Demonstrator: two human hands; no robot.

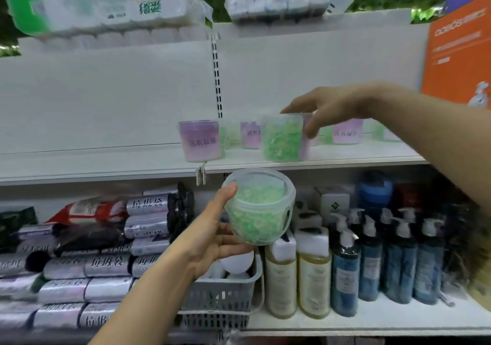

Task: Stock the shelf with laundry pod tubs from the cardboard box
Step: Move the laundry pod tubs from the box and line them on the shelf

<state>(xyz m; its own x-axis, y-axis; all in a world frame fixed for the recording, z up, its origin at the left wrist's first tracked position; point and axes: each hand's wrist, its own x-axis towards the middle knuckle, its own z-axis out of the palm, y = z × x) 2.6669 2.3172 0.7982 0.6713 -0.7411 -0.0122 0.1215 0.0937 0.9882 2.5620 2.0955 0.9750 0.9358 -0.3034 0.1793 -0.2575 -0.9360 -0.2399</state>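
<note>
My left hand grips a clear tub of green laundry pods from below and the side, held tilted just under the edge of the white middle shelf. My right hand reaches over a second green-pod tub standing on that shelf, fingers curled round its rim. Other tubs with purple labels stand on the shelf: one at the left, one behind, one further right. The cardboard box is out of view.
On the lower shelf are rolls of bin bags, a grey plastic basket and rows of pump bottles. Packs of tissue paper sit on top. An orange sign stands at the right.
</note>
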